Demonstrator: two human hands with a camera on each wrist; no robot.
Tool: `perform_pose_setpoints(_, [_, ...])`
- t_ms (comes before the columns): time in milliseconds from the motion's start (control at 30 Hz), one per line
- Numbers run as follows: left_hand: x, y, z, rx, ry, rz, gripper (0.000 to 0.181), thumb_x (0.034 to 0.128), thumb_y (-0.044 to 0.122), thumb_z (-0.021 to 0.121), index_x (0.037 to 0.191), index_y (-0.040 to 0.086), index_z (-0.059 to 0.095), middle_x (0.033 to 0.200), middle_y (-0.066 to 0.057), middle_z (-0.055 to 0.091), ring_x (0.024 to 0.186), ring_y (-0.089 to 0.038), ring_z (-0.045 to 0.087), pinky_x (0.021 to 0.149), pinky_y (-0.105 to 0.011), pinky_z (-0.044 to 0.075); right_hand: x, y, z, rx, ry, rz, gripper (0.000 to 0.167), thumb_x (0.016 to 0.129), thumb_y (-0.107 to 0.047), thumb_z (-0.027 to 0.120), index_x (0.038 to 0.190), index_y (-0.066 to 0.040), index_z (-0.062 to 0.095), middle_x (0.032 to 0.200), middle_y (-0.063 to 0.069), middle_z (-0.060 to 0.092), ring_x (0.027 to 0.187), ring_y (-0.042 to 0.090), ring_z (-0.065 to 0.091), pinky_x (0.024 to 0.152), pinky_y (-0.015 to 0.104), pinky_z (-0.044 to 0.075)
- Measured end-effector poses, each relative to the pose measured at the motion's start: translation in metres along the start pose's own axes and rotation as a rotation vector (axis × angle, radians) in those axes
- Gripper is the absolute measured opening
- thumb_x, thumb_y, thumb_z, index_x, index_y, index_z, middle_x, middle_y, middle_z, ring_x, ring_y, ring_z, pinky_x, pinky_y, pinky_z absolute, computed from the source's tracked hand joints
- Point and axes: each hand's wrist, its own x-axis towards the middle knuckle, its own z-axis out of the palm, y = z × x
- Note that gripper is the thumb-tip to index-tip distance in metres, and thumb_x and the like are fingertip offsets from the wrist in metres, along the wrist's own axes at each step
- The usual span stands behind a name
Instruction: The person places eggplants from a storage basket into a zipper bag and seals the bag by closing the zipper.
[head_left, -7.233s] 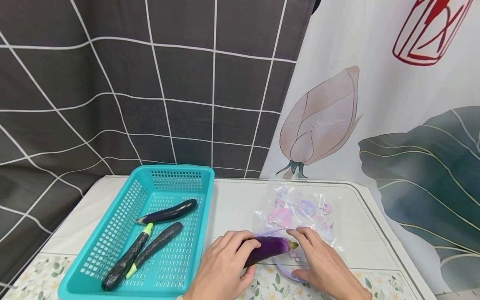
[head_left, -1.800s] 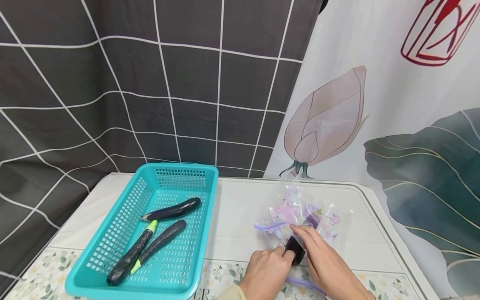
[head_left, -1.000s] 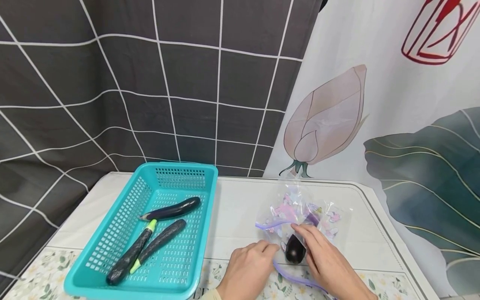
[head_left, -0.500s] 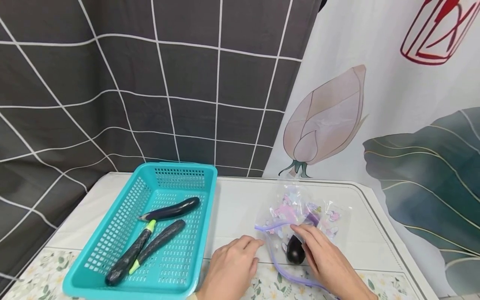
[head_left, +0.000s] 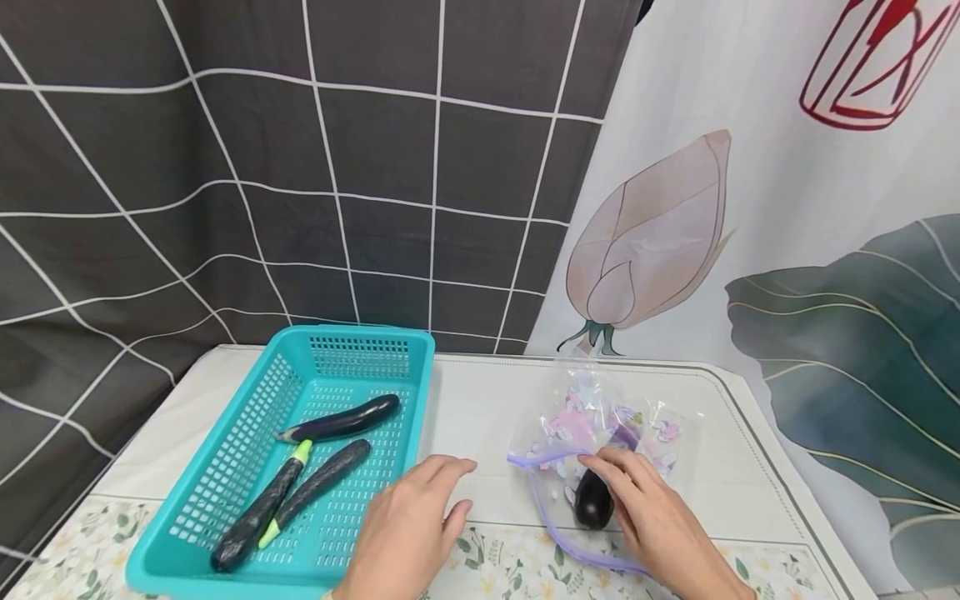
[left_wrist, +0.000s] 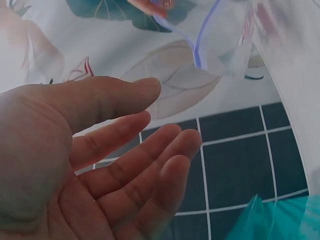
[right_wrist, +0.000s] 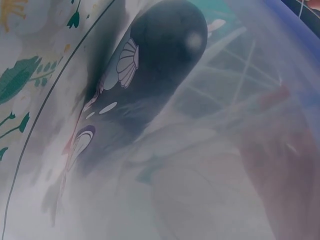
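Note:
In the head view a clear bag [head_left: 572, 425] with pink and purple prints lies on the table, its purple zip strip [head_left: 573, 550] spread apart. An eggplant [head_left: 593, 502] lies inside, dark rounded end at the mouth; the right wrist view shows that eggplant [right_wrist: 165, 55] through the film. My right hand [head_left: 671, 533] pinches the bag's upper mouth edge, fingers partly over the eggplant. My left hand [head_left: 401, 529], holding nothing, is between basket and bag, fingers relaxed and apart. The left wrist view shows the left hand [left_wrist: 100, 165] and the bag's strip [left_wrist: 199, 55].
Left of the hands stands a turquoise basket [head_left: 420, 400] holding another eggplant [head_left: 345, 421] and two dark, wrinkled vegetables with green ends [head_left: 258, 518]. A dark grid curtain [head_left: 375, 208] and a flower-printed curtain [head_left: 750, 192] hang behind the table.
The eggplant, earlier gripped by my left hand outside the bag, is now inside it. My left hand has let go and moved left towards the basket; my right hand has stayed at the bag's mouth.

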Motion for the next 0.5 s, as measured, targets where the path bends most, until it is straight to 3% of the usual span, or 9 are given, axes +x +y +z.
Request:
perform_pose_setpoints(167, [-0.003,-0.005,-0.008,0.015,-0.023,-0.058,0.036,0.0814,0.016,0.083,0.116,0.014,0.072,0.110,0.002,0.070,0.095,-0.018,0.070,0.071,-0.038,0.059,0.000,0.002,0.000,0.031,-0.007,-0.010,0.047,0.103,-0.015,0.025,0.131,-0.017,0.063,0.124,0.000,0.056,0.100,0.015,0.052,0.066,0.016,0.042])
perform_pose_setpoints(333, [-0.006,-0.006,-0.014,0.005,-0.112,-0.113,0.038,0.0826,0.020,0.083,0.119,0.017,0.071,0.113,0.003,0.069,0.097,-0.020,0.070,0.074,-0.042,0.058,-0.001,0.006,0.001,0.044,0.016,-0.046,0.060,0.076,0.010,0.048,0.127,-0.017,0.066,0.124,0.004,0.057,0.100,0.020,0.053,0.064,0.016,0.042])
perform_pose_setpoints(500, [-0.009,-0.009,-0.018,0.004,-0.134,-0.146,0.039,0.0830,0.022,0.083,0.120,0.019,0.070,0.116,0.003,0.069,0.098,-0.019,0.070,0.076,-0.041,0.058,-0.001,0.007,0.003,0.036,0.037,-0.065,0.066,0.067,0.016,0.055,0.124,-0.016,0.067,0.122,0.005,0.058,0.098,0.020,0.053,0.062,0.015,0.040])
